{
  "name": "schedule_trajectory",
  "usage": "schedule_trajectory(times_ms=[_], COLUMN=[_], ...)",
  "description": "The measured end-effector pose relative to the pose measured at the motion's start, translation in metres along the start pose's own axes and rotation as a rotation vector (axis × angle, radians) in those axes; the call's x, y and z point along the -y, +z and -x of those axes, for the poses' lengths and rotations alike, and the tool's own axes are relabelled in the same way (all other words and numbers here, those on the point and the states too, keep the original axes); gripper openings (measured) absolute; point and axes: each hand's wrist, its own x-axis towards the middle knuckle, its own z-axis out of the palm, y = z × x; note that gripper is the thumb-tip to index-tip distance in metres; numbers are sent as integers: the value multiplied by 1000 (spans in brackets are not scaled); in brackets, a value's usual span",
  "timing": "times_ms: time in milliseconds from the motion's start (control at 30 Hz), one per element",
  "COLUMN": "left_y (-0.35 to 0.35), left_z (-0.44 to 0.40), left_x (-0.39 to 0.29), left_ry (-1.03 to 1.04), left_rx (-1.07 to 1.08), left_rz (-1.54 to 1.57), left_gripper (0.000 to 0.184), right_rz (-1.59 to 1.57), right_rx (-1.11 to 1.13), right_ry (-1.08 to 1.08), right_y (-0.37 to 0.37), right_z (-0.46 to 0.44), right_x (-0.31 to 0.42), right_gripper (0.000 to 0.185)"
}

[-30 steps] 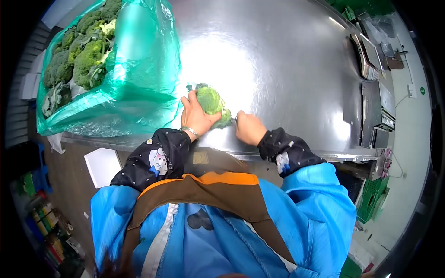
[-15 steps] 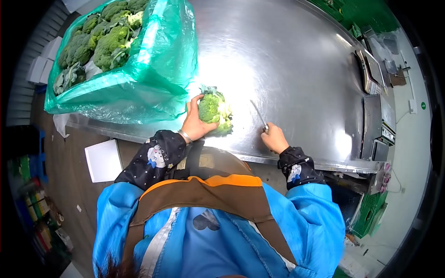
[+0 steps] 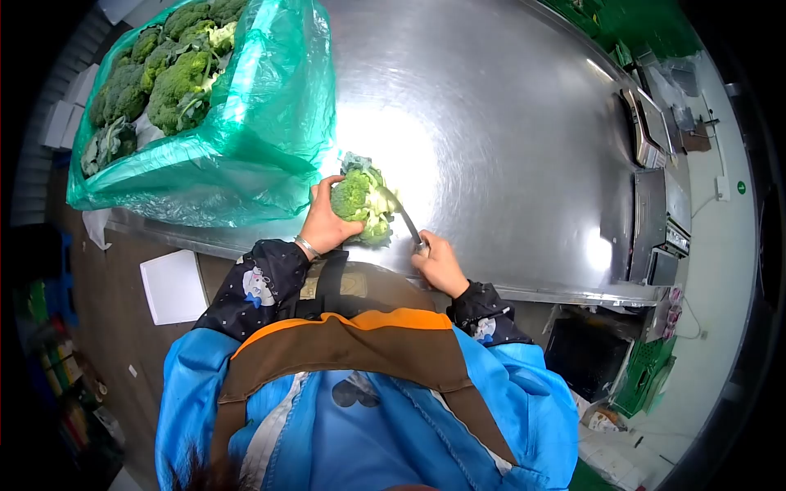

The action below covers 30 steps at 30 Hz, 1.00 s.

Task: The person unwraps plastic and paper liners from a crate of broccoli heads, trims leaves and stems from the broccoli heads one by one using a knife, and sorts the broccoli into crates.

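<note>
A broccoli head (image 3: pixel 357 195) rests on the metal table (image 3: pixel 508 164), its pale cut side turned to the right. My left hand (image 3: pixel 329 221) grips it from the left and near side, thumb and fingers around the florets. In my right hand (image 3: pixel 438 260) is a knife (image 3: pixel 407 219), held by its handle. The blade points up and left, with its tip at the pale stem side of the broccoli. Left of my hands, a green plastic bag (image 3: pixel 270 123) lines a container full of broccoli heads (image 3: pixel 176 90).
Metal devices (image 3: pixel 647 131) stand along the table's right edge. A white tray (image 3: pixel 173 286) is below the table's near edge at the left. Green crates (image 3: pixel 643 372) and a dark bin (image 3: pixel 585 352) are below the right side.
The knife, out to the right of the broccoli half a second ago, has come left to its stem side. The broccoli has turned, and its pale side shows more than a second ago.
</note>
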Motion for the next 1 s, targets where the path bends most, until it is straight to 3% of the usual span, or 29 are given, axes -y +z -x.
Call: schedule_trajectory(times_ms=[33, 67, 167, 300, 633, 1000], left_y=[-2, -4, -5, -21, -22, -31], left_z=[1, 2, 2, -6, -18, -52], left_x=[1, 0, -5, -38, -21, -6], left_ry=[-1, -1, 55, 265, 289, 211], left_rx=[8, 15, -48, -38, 49, 187], left_rz=[19, 36, -15, -165, -180, -155], left_gripper=[80, 79, 78, 80, 81, 78], right_rz=[-176, -365, 329, 563, 755, 858], right_rx=[60, -49, -340, -157, -103, -76], right_ry=[171, 241, -214, -219, -160, -14], right_y=[-2, -13, -32, -23, -4, -47], right_z=[2, 7, 9, 26, -11, 3], right_x=[5, 11, -28, 2, 8, -17], right_gripper=[9, 4, 20, 18, 15, 15])
